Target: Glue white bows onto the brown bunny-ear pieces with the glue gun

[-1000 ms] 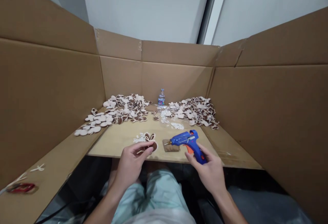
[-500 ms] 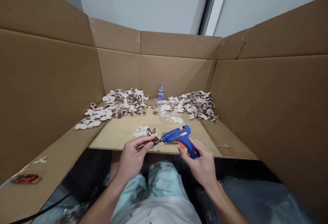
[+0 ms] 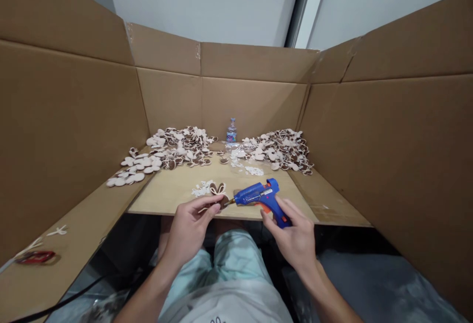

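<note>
A flat brown felt piece with two ears and a white cord bow (image 3: pixel 218 190) was held over the near edge of the pale wooden table (image 3: pixel 166 199), pinched between the thumb and fingers of the left hand (image 3: pixel 190 224). The blue plastic glue gun with an orange trigger (image 3: pixel 256 193) was held just to its right, its handle clasped by the fingers of the right hand (image 3: pixel 293 232); whether the trigger was pressed could not be told.

The barrel was laid roughly right to left, its metal nozzle (image 3: pixel 231 201) pointed left and slightly near, at the right side of the felt piece, close by the left fingertips. Whether the two were touching could not be made out.

The left forearm was extended from the near left, the right from the near right, and the wrists were kept well apart. Small white pieces (image 3: pixel 201 188) were scattered just left of the felt piece, and brown-and-white felt pieces were heaped at the far left (image 3: pixel 181 145) and far right (image 3: pixel 284 150).
</note>
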Motion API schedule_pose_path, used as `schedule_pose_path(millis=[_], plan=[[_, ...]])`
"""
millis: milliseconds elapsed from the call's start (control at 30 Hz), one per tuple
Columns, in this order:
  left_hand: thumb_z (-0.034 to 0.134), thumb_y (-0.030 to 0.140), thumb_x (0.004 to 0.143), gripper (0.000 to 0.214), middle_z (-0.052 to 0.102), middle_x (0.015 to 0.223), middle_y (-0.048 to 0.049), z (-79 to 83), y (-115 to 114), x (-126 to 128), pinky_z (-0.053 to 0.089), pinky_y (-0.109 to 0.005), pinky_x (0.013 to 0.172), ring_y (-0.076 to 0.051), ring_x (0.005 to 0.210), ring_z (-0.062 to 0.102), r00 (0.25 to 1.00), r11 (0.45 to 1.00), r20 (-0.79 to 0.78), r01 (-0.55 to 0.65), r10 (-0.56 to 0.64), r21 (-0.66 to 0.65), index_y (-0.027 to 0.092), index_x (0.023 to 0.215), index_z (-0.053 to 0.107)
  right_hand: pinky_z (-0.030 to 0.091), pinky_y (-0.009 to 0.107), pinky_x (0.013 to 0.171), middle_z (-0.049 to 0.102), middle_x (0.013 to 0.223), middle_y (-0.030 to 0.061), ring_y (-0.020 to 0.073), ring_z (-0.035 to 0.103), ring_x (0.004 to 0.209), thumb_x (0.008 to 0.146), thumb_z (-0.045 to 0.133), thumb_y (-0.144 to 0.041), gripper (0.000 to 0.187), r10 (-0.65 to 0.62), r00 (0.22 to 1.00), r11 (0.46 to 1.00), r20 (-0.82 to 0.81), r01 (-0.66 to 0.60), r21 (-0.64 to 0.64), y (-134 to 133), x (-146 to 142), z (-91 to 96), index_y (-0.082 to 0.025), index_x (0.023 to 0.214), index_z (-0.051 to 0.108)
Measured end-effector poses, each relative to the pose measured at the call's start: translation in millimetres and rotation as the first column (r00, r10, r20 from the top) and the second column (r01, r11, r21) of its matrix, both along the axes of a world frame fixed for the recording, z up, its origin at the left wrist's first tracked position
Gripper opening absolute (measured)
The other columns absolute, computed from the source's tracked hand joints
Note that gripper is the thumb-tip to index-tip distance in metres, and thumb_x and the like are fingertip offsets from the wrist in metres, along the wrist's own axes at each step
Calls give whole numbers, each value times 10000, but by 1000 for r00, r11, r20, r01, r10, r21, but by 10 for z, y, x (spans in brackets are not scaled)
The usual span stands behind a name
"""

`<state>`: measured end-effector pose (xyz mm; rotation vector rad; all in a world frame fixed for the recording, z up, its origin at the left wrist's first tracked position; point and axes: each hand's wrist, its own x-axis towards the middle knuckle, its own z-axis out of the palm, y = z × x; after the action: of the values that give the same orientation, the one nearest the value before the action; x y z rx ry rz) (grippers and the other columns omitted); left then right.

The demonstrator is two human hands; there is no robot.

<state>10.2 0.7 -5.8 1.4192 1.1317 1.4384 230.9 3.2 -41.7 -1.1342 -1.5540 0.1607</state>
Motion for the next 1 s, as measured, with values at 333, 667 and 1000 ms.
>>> schedule_pose_path(millis=[333,667,1000], plan=[[721,282,736,184,781,951,-49,44,-39,10,588,-338,855,-232,885,732,1000,1000,-5,-13,13,25,231,900,785,465,232,552,566,747,22,129,524,581,819,644,-274,232,3,1000,998,-1,-3,58,-42,4,28,-153,1012,691],[717,294,743,191,779,963,-49,36,-52,-10,586,-333,855,-229,886,730,1000,1000,-11,-21,21,22,233,913,782,461,232,543,590,759,26,125,519,573,816,645,-259,201,-26,1000,996,-8,26,87,-58,-4,73,-170,989,694],[700,278,770,171,775,969,-42,-6,-18,-15,581,-306,842,-211,886,723,999,999,-28,-26,27,38,241,916,781,438,235,494,568,691,16,124,486,535,751,701,-346,286,-30,991,995,-130,18,-98,-51,19,131,-138,945,726]])
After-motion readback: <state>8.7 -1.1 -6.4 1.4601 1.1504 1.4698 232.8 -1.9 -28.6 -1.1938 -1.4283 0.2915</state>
